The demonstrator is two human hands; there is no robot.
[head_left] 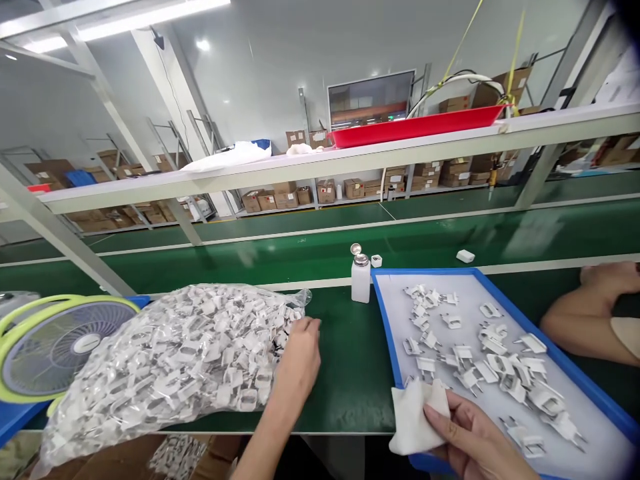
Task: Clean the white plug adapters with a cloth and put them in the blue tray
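Observation:
My left hand [301,353] is at the right end of a clear plastic bag [185,347] full of small white plastic plug pieces. Its fingers are curled in at the bag's mouth, and the fingertips are hidden, so what they hold cannot be made out. Between thumb and fingers, my right hand [467,430] grips a folded white cloth [417,417] over the near left corner of a blue-rimmed tray [385,320]. Scattered over the tray's white bottom lie many white plug adapters [500,370] with two pins.
A white pump bottle [361,280] stands behind the tray, beside a small white piece [377,261]. Another white piece [465,256] lies farther back. At left is a green-rimmed fan [65,343]. Another person's arm [585,313] rests at right. A shelf with a red tray [420,127] spans above.

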